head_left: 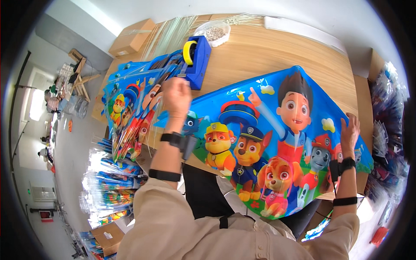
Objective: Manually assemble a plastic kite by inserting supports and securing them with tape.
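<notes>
Blue glossy kite (274, 152), printed with badge-wearing cartoon dogs (248, 151), spans between the curled left hand (177, 96), grip unclear, and the loosely spread right hand (349, 133) on its edge; beyond the left, a tape dispenser (200, 63) stands on the worktop (255, 47).

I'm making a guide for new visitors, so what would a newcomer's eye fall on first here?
First, the big blue sheet of cartoon characters, spread across the near edge of the table, with the right hand on its right side. Next, the blue tape dispenser with its yellow roll, just beyond the left hand. Similar sheets lie at the table's left.
</notes>
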Available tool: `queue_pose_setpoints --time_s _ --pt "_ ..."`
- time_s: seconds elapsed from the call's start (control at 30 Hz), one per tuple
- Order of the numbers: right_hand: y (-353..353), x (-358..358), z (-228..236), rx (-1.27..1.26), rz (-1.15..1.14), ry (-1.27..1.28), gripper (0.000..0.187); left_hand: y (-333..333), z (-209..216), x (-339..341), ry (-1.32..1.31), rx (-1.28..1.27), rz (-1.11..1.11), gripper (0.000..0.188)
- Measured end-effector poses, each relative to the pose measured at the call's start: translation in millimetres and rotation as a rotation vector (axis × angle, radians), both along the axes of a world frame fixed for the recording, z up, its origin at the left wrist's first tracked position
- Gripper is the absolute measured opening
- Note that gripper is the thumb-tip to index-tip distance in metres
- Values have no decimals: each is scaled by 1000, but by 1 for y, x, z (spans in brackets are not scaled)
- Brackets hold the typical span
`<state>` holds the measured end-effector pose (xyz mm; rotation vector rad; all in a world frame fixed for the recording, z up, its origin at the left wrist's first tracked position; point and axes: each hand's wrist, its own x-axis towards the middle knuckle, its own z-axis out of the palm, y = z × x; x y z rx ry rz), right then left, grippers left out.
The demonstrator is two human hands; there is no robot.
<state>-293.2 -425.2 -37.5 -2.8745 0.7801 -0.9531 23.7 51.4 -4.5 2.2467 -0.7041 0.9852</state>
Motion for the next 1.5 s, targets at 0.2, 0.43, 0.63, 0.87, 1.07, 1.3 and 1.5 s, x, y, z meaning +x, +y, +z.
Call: queue_pose_setpoints --time_s 0.2,0.43,0.63,0.87,1.07,1.3,1.5 --pt "26 -12 13 121 57 -18 23 123 7 47 190 560 490 17" --pt "80 6 32 203 206 -44 20 143 27 36 167 461 606 9" --pt "167 41 45 1050 458 -2 13 101 70 -107 209 171 -63 6" --pt "281 49 82 1876 933 -107 44 1 77 -260 608 165 -885 11" --pt "305 32 91 1860 1161 -354 28 -17 86 -232 305 31 -518 45" --pt "281 25 100 1346 1280 -330 9 -16 106 -239 183 78 -552 40" --pt "233 16 139 1298 741 -678 29 8 139 -236 -122 -26 -415 31"
